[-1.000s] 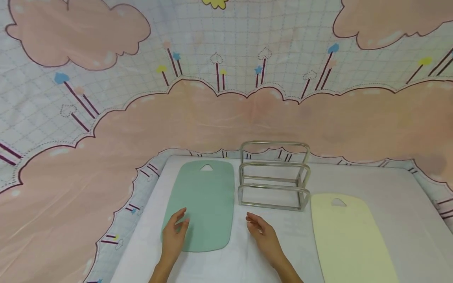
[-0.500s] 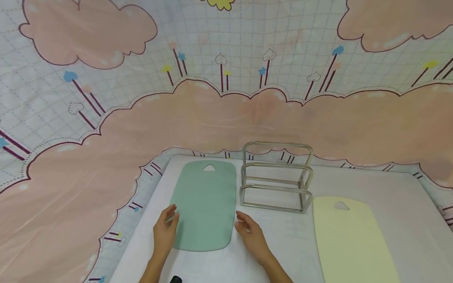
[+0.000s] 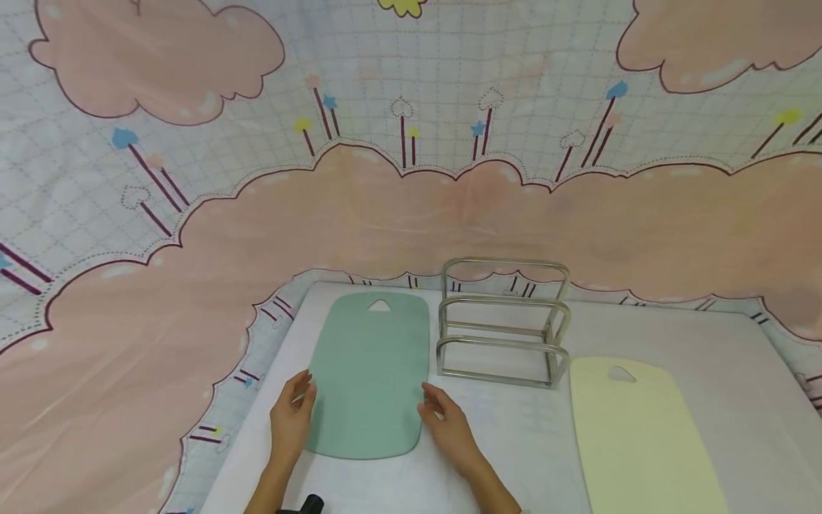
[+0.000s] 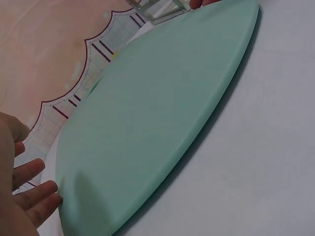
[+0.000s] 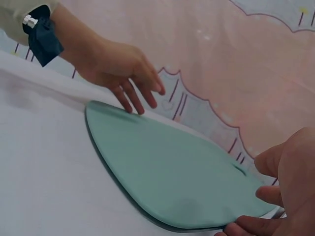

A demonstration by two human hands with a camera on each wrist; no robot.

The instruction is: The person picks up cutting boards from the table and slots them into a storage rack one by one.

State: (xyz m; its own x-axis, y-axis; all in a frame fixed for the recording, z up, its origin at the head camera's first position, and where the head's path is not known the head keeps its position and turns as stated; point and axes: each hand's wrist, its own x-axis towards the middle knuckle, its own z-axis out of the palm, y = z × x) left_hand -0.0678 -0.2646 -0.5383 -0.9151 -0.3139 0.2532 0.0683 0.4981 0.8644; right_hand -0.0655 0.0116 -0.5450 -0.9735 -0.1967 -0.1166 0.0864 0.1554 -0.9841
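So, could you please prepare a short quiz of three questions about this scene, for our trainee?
1. True or false: the left hand and the right hand are on opposite sides of the green board.
2. How many boards does the metal rack hold?
3. Where does the yellow board lie? A) Left of the green board; B) inside the metal rack; C) right of the metal rack.

Key: 1. True. 2. None. 3. C.

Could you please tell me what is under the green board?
Under the green board is the white tabletop, visible around the board's edges and through its handle hole. What lies beneath the solid part is covered and cannot be seen.
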